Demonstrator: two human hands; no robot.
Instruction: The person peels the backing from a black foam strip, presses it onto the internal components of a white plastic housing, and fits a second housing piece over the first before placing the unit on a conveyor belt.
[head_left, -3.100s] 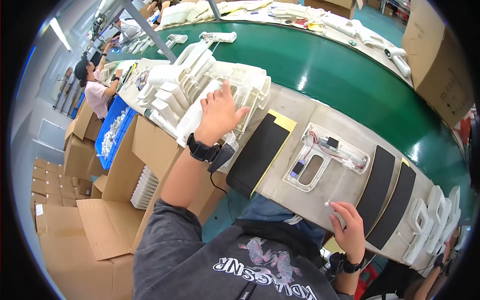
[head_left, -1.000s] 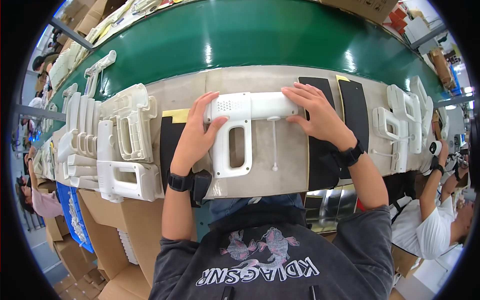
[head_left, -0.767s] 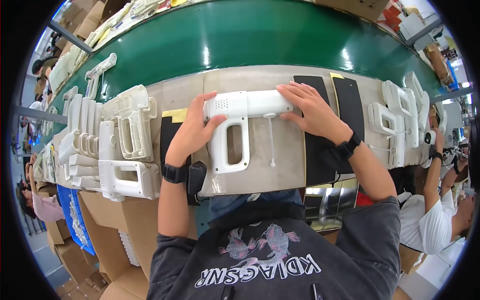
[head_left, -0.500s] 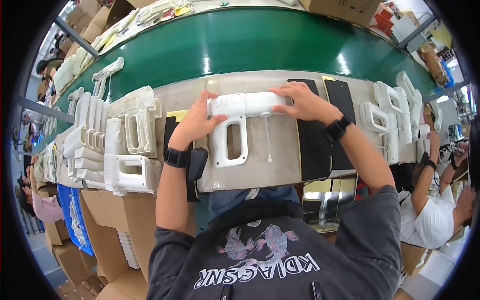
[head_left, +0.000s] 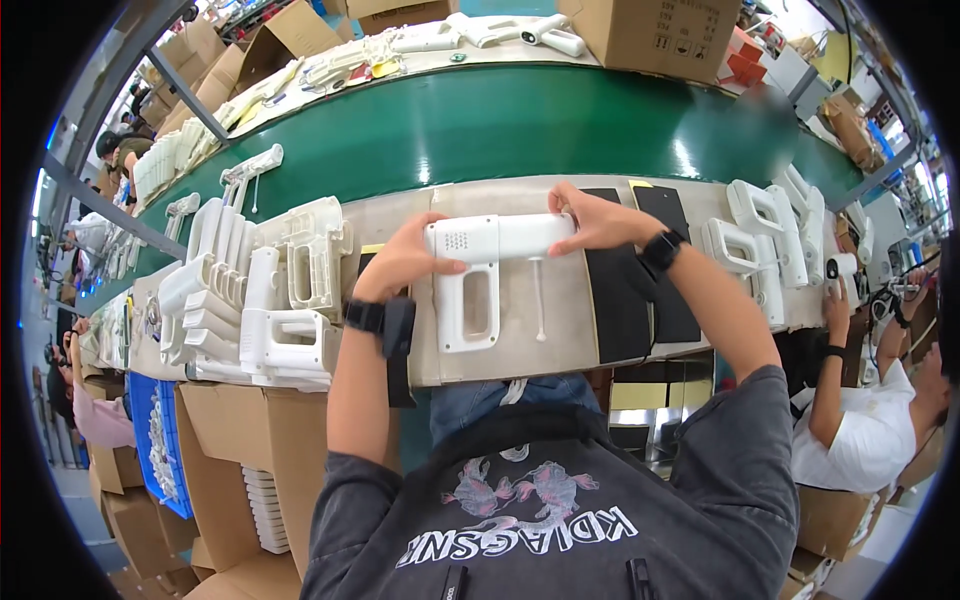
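Observation:
A white, gun-shaped plastic housing [head_left: 482,240] with a closed-loop handle [head_left: 450,320] lies on the beige work surface in front of me. My left hand [head_left: 412,262] grips its left end, beside a patch of small holes, with the thumb on the face. My right hand [head_left: 605,222] closes round the right end of the barrel, fingers above and thumb below. From the barrel's underside a thin white cord or rod [head_left: 540,300] with a small knobbed end hangs toward me.
Stacked white housings [head_left: 285,340] stand at left; more housings [head_left: 755,240] lie at right beside black mats [head_left: 615,300]. A green conveyor belt [head_left: 450,125] runs behind. Left below are an open carton [head_left: 225,410] and blue crate [head_left: 170,450]. A co-worker's hand [head_left: 838,300] holds a white part at right.
My view has shifted, so the bench sits lower in the picture. My right hand has slid toward the barrel's right end. The co-worker's hand at right now holds up a white part.

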